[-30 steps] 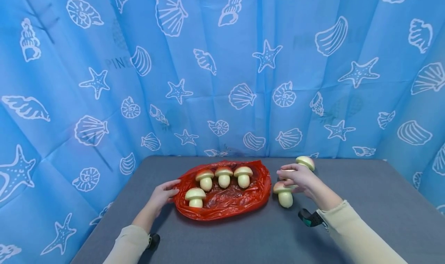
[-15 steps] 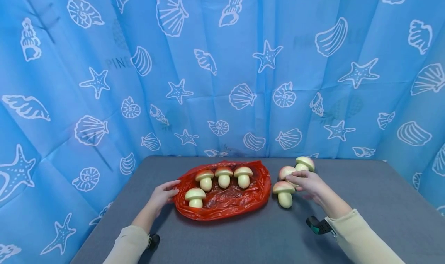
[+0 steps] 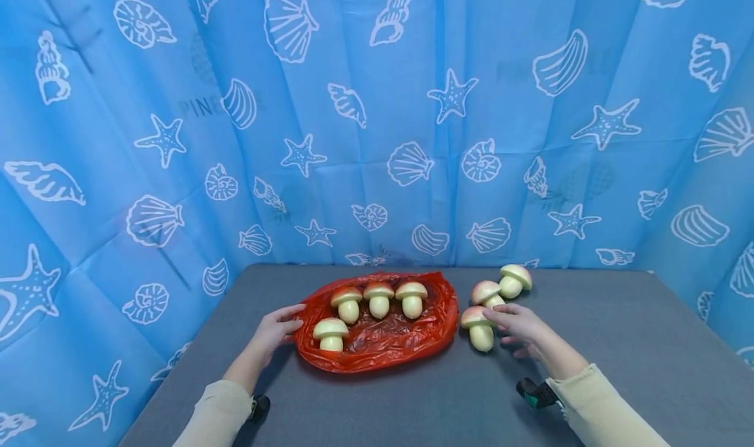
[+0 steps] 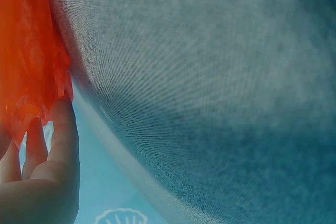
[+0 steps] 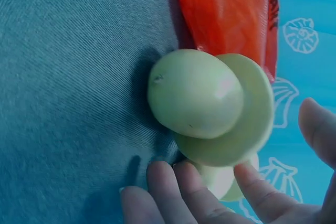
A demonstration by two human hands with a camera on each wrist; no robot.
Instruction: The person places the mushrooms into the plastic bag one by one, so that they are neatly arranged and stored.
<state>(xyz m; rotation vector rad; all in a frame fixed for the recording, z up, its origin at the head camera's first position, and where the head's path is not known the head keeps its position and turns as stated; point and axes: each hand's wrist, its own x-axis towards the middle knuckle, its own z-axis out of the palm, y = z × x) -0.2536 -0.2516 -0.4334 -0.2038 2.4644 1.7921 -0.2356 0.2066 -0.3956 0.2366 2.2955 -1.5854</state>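
Observation:
Toy mushrooms with pale stems and caps, some flushed red, are in and beside a red plastic bag (image 3: 383, 362). In the head view my left hand (image 3: 272, 332) is at the bag's left rim, its fairly straight fingertips touching the plastic; the left wrist view shows these fingers (image 4: 64, 135) against the bag's edge. My right hand (image 3: 524, 332) reaches in from the right with fingers spread beside the nearest loose mushroom (image 3: 481, 337). In the right wrist view that mushroom (image 5: 194, 93) lies stem toward the camera, with thumb and fingers (image 5: 168, 187) apart around it.
Several mushrooms (image 3: 379, 301) lie inside the bag. Two more loose mushrooms, a middle one (image 3: 485, 292) and a far one (image 3: 514, 280), lie behind the nearest. All rest on a grey cloth-covered table (image 3: 400, 408). A blue shell-patterned curtain (image 3: 377, 120) hangs behind.
My right hand has drawn back from the middle loose mushroom, moving right and then toward me, to beside the nearest one. The left hand and the bag stay in place.

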